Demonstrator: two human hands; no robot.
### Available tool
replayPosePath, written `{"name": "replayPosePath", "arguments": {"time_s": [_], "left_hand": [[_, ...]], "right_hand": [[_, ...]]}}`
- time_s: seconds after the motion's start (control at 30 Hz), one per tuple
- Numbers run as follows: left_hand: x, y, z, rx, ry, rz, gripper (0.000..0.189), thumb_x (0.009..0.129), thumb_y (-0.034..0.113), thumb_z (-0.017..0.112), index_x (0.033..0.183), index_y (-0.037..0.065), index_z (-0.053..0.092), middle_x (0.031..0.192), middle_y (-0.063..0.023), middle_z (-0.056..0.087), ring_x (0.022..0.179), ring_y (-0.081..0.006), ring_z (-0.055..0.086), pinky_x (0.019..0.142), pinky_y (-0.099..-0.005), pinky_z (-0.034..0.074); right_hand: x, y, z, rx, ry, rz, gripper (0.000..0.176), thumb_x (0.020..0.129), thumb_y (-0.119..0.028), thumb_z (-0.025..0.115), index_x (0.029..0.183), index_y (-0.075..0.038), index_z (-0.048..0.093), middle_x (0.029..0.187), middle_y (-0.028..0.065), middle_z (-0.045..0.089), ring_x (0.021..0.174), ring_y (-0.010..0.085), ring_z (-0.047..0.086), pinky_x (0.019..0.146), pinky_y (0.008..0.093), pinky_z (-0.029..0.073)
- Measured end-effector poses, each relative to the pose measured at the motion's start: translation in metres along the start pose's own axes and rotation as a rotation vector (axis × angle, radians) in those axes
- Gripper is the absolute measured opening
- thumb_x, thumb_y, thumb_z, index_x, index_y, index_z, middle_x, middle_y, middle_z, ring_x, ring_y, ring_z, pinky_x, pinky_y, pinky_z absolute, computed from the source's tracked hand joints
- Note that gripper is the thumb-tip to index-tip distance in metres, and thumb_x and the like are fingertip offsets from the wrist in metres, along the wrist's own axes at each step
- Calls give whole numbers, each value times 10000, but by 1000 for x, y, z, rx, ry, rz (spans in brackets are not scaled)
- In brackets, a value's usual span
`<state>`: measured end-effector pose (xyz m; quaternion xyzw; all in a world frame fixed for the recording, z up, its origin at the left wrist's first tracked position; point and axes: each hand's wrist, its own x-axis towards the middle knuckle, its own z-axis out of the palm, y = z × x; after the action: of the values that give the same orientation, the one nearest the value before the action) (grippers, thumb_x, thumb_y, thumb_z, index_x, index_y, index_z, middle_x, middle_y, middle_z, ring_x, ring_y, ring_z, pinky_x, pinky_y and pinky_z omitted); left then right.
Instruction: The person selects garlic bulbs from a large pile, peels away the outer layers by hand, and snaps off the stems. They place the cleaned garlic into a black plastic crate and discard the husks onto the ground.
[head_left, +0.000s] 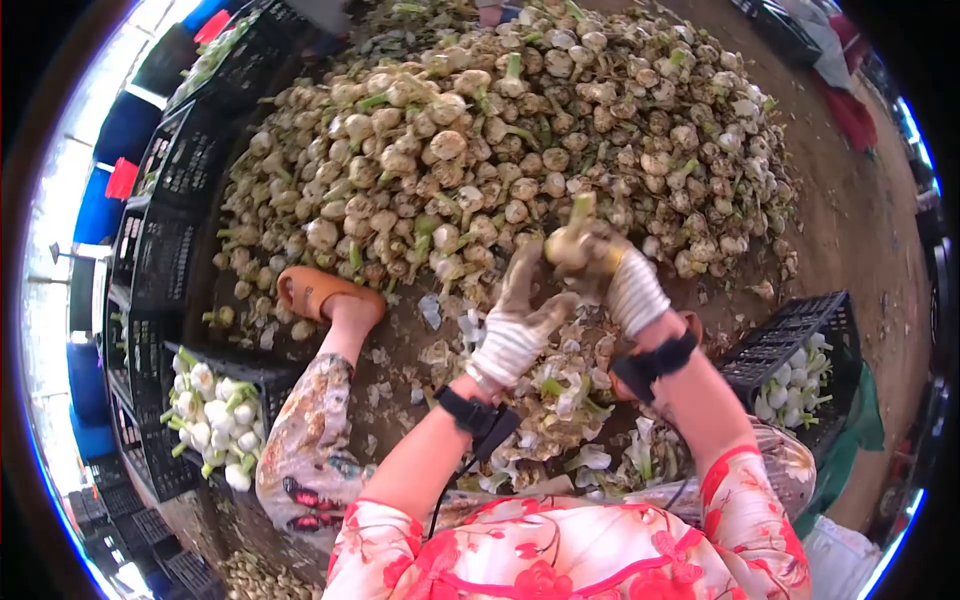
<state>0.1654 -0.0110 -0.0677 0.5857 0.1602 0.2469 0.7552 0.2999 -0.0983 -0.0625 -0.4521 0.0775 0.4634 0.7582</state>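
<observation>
My left hand (517, 325), in a soiled white glove, is spread with fingers apart and thumb out, just left of my right hand. My right hand (618, 270), gloved too, is wrapped round a garlic bulb (568, 250) with a short green stem pointing up. Behind both hands rises a large heap of unpeeled, dirty garlic bulbs (450, 145). Loose peelings (560, 420) lie on the ground beneath my wrists, between my legs.
On the left, a black crate (270, 375) holds clean white garlic (215, 415). Another black crate (790, 340) with white garlic stands at the right. Stacked black crates (165, 250) line the left side. An orange slipper (325, 295) is on my left foot.
</observation>
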Motion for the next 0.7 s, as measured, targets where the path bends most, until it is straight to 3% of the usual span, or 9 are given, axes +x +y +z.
{"name": "replayPosePath", "arguments": {"time_s": [0.07, 0.1, 0.13, 0.2, 0.3, 0.43, 0.5, 0.67, 0.7], "left_hand": [[-6, -8, -14, 252, 14, 135, 616, 794, -27, 567, 1333, 98, 297, 1216, -63, 454, 1050, -148, 480, 877, -266, 414], [-18, 23, -10, -129, -5, -29, 586, 816, -30, 530, 1336, 97, 292, 1231, -60, 442, 1053, -146, 477, 888, -264, 407], [-25, 11, -32, 312, -2, 131, 588, 785, -35, 554, 1311, 65, 313, 1219, -81, 446, 1059, -175, 473, 885, -282, 405], [-47, 35, -34, 85, -46, 168, 550, 839, 102, 569, 1313, 50, 295, 1166, -70, 486, 1001, -147, 503, 870, -285, 413], [-73, 74, -42, -184, -185, -2, 576, 862, 313, 541, 1307, 46, 291, 1097, -52, 524, 939, -115, 526, 808, -274, 444], [-98, 95, -45, -133, -161, -89, 733, 789, 595, 463, 1243, 33, 341, 948, -81, 574, 757, -156, 591, 580, -278, 504], [-108, 106, -44, -297, -171, -189, 731, 787, 601, 460, 1237, 34, 354, 956, -83, 576, 758, -158, 593, 569, -281, 506], [-107, 101, -47, -536, -289, -285, 763, 760, 641, 457, 1238, 50, 392, 978, -73, 580, 758, -183, 599, 585, -300, 516], [-105, 112, -46, -695, -214, -446, 753, 733, 485, 634, 1282, 61, 340, 1020, -66, 552, 842, -178, 575, 683, -292, 505]], "right_hand": [[-33, 30, 16, -238, -155, -38, 424, 791, -299, 639, 1080, -15, 513, 947, 96, 582, 792, 165, 581, 585, 258, 496], [-51, 24, 29, -343, -160, -31, 406, 799, -307, 631, 1062, -15, 529, 902, 74, 588, 768, 134, 570, 582, 235, 477], [-65, 19, 41, -447, -163, -31, 391, 808, -316, 622, 1045, -14, 546, 857, 52, 594, 744, 102, 559, 580, 211, 459], [-78, 21, 56, -703, -267, -386, 344, 820, -280, 614, 1017, -1, 568, 794, 27, 598, 708, 61, 526, 602, 196, 445], [-111, 14, 79, -798, -389, -264, 280, 822, -218, 613, 973, 17, 592, 778, 9, 595, 707, 52, 507, 632, 216, 444], [-140, 21, 88, -810, -430, -207, 249, 839, -193, 585, 981, 11, 595, 742, -17, 583, 620, 30, 488, 529, 188, 417], [-156, 20, 90, -783, -420, -99, 244, 851, -192, 560, 987, 8, 594, 692, -28, 572, 524, 17, 466, 456, 176, 382], [-174, 39, 86, -601, -272, -106, 210, 839, -152, 564, 973, 9, 586, 665, -17, 558, 508, 45, 491, 434, 194, 389], [-166, 46, 79, -492, -265, -99, 205, 837, -142, 564, 973, 10, 584, 672, -12, 561, 514, 53, 497, 434, 198, 392]]}}
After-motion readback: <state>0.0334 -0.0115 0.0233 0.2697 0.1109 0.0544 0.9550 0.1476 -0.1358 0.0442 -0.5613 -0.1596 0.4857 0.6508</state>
